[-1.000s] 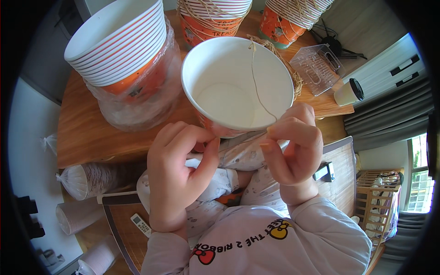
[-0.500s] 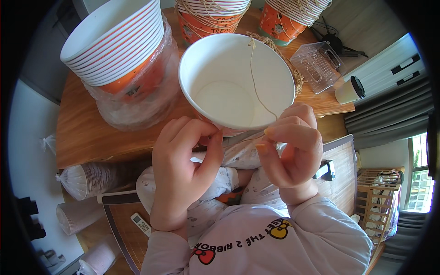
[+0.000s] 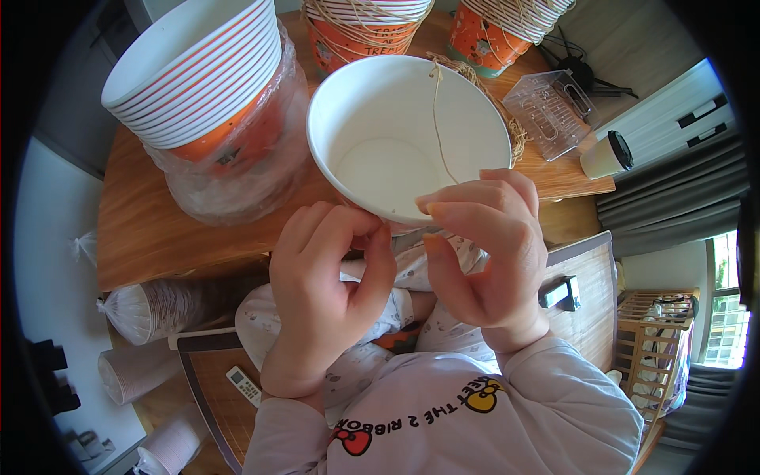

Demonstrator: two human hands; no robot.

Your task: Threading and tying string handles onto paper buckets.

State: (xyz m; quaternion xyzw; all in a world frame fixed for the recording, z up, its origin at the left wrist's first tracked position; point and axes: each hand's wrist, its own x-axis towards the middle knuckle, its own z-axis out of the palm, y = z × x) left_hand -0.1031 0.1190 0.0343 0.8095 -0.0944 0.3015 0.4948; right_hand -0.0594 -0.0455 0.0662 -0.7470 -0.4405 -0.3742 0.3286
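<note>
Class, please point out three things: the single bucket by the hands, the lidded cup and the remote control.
Single bucket (image 3: pixel 384 170): head view, its inside bottom.
Lidded cup (image 3: pixel 600 163): head view, its pale side below the lid.
Remote control (image 3: pixel 244 386): head view, its button face.

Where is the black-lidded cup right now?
In the head view, the black-lidded cup is at the right, on the wooden table near its corner, just below and right of the clear plastic container.

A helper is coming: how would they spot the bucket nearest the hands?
Go to the near edge of the wooden table, just ahead of the left hand and right hand. The bucket there opens upward, white inside, with a thin string crossing its interior. Unlike the stacked buckets beside and behind it, it is single.
</note>
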